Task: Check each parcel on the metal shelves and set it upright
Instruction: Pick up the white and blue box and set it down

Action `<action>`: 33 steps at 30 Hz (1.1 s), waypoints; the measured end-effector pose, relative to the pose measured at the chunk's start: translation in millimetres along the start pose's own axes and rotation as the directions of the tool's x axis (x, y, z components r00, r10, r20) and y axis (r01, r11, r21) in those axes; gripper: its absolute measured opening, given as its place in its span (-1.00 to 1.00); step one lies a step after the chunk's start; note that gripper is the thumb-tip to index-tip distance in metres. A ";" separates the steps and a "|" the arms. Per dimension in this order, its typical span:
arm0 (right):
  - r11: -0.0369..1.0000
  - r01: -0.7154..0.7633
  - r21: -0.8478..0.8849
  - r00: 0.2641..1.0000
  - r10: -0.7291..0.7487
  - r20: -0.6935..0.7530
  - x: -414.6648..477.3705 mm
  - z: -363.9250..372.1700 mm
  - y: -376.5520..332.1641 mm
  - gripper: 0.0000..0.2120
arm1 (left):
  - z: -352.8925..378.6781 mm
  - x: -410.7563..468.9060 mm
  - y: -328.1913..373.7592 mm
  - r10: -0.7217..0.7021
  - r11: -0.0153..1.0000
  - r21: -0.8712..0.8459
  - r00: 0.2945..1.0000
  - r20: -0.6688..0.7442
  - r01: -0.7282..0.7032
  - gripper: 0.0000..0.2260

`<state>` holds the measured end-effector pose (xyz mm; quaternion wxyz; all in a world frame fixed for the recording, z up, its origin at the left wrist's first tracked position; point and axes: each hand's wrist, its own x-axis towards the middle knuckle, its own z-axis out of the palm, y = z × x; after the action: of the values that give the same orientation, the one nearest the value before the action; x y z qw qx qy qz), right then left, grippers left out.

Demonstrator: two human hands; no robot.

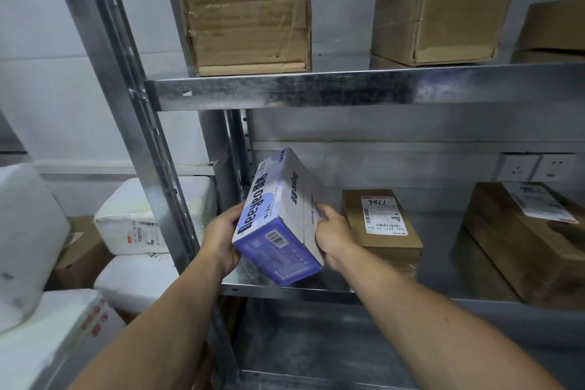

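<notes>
Now L hand [221, 239] & R hand [334, 239] grip blue-white box [278, 215] (tilted) at shelf [440, 275] edge.

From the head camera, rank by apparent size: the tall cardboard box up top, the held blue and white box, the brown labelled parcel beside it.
1. tall cardboard box, clearly largest.
2. blue and white box and brown labelled parcel look near alike; the box is nearer the camera, so unranked.

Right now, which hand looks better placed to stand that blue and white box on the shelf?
Probably the right hand: it grips the blue and white box on the side facing open shelf, while the left hand holds the side near the metal post.
</notes>
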<state>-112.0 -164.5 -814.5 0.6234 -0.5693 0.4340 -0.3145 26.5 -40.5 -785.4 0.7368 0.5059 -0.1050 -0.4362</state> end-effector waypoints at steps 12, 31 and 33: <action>0.985 -0.110 0.135 0.992 0.100 0.080 -5.5 0.5 -0.4 -0.82 | 14.1 -3.6 -7.7 0.064 0.997 0.041 0.992 0.105 -0.069 -0.70; 0.970 -0.211 0.121 0.962 0.184 0.200 -16.2 -0.6 -3.9 -0.50 | 11.3 7.5 -20.3 0.075 0.966 0.235 0.989 0.126 -0.104 -0.69; 0.973 -0.201 0.115 0.963 0.174 0.208 -18.6 -2.1 -4.5 -0.51 | 11.4 7.1 -21.4 0.079 0.963 0.248 0.990 0.121 -0.107 -0.70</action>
<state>-121.3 -149.6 -806.6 0.7272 -0.5104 0.4002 -0.2248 12.5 -55.6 -800.0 0.6786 0.5659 -0.2240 -0.4112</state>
